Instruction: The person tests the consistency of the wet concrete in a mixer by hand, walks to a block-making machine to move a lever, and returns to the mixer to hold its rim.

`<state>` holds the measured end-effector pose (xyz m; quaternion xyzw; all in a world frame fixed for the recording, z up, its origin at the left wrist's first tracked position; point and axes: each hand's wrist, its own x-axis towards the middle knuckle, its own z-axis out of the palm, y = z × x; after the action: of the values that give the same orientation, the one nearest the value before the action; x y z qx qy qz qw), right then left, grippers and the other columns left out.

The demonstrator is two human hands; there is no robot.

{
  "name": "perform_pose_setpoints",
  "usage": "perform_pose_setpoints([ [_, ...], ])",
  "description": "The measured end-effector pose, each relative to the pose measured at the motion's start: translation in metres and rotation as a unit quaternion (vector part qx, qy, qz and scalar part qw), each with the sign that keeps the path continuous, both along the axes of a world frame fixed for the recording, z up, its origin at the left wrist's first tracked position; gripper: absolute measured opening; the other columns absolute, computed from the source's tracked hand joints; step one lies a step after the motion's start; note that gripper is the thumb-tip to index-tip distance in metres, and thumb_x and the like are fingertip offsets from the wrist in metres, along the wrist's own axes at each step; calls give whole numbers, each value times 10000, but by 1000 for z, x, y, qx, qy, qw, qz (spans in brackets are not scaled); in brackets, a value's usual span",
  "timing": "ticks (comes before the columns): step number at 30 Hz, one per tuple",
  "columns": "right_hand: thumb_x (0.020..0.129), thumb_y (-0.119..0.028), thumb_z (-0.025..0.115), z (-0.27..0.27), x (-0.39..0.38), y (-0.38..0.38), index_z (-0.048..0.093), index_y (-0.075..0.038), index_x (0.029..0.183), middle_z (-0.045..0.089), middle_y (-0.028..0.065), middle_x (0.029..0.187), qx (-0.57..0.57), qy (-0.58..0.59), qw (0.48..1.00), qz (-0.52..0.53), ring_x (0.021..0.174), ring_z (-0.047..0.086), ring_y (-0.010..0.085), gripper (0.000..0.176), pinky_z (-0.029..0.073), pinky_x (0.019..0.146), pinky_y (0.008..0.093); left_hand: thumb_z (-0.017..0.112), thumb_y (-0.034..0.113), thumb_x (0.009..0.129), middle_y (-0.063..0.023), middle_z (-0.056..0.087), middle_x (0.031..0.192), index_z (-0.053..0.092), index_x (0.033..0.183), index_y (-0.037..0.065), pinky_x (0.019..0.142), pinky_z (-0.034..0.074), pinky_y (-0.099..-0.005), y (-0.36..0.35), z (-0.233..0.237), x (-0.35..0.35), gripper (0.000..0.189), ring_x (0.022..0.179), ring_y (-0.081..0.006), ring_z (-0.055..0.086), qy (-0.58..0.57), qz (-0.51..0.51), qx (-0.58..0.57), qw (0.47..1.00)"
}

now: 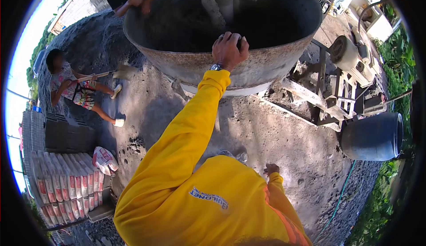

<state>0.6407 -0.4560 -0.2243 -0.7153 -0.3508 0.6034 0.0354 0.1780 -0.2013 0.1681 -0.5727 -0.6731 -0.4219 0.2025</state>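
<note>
My left hand, with a watch on its wrist, is at the near rim of a large round metal drum. Its fingers and thumb are curled around something dark, too hidden to name. Low at my right side hangs my right hand, away from the drum, its fingers a little apart with nothing visible in them. Inside the drum, dark material lies in shadow around a grey central fitting. Both my sleeves are yellow.
Another person's hands are at the drum's far left rim. At left, a person holds a shovel beside a grey heap. Stacked bags stand lower left. A motor, metal frame and blue barrel are right.
</note>
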Motion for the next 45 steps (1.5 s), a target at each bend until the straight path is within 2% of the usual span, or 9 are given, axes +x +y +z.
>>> perform_pose_setpoints([
  [12,943,-272,646,5,-4,1,604,-7,1109,727,175,818,-13,4,1000,-10,512,676,256,316,487,407,364,601,342,876,-125,682,922,703,884,77,772,564,-441,0,0,1,284,838,-318,682,12,4,16,1000],
  [15,943,-275,648,7,-5,1,602,-8,1117,728,175,820,-15,5,1000,-23,519,680,256,321,485,406,358,620,332,876,-105,703,930,715,911,94,762,575,-418,0,1,0,258,850,-308,694,23,13,12,1000],
  [27,938,-275,655,4,-2,0,601,1,1131,736,194,859,-17,-2,1000,-16,542,701,266,341,481,404,356,609,351,880,-110,697,942,720,928,92,763,578,-423,1,-2,0,285,855,-305,692,24,18,37,999],
  [30,939,-271,650,5,-2,1,600,5,1131,735,196,857,-13,-2,1000,-12,537,698,268,340,485,409,361,565,392,912,-154,692,1010,722,964,64,824,581,-438,-1,-2,0,367,892,-319,698,12,14,4,1000],
  [33,940,-274,647,7,-2,1,603,8,1123,735,193,856,-6,0,1000,-11,542,698,270,339,490,419,366,567,387,908,-150,692,987,720,952,61,804,582,-431,-1,0,0,363,876,-317,696,6,12,-4,1000],
  [39,938,-294,652,4,0,4,613,7,1107,732,177,820,0,-2,1000,1,541,691,259,347,491,428,365,573,377,901,-137,690,951,714,926,66,776,581,-427,0,0,1,343,851,-311,692,1,12,2,1000],
  [45,930,-289,668,1,1,4,613,11,1098,728,171,788,-2,13,1000,-26,518,679,252,349,484,413,369,575,378,900,-138,694,966,713,918,70,802,576,-434,0,0,1,338,856,-315,691,7,10,13,1000],
])
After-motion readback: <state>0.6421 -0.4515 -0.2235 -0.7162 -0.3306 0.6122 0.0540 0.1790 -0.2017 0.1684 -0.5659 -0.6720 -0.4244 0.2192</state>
